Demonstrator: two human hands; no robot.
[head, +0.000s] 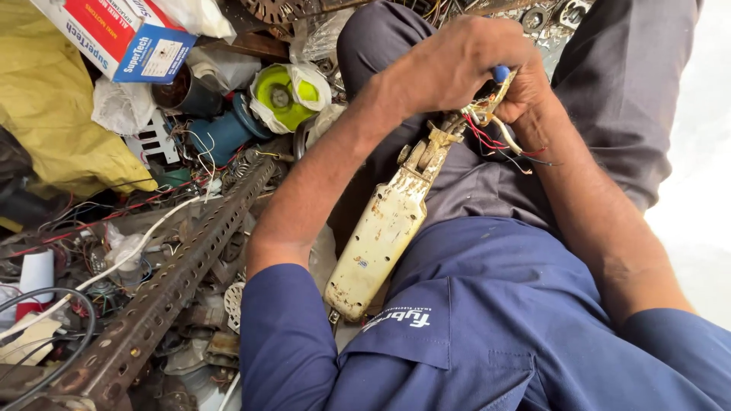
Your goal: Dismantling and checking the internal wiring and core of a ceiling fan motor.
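Stained cream appliance housing [384, 232] propped across my lap.
My left hand [449, 65] and right hand [525, 91] clamp its wired end, steadying loose red wires [487, 141].

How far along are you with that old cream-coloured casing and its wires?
Done: the cream casing lies across the lap with red and black wires already hanging out of its top end. In hand: both the left hand and right hand work there, around a blue-tipped tool. Left: wires look attached.

Floor [697, 198], seemingly strewn with wires [91, 221], perforated bar [183, 274]
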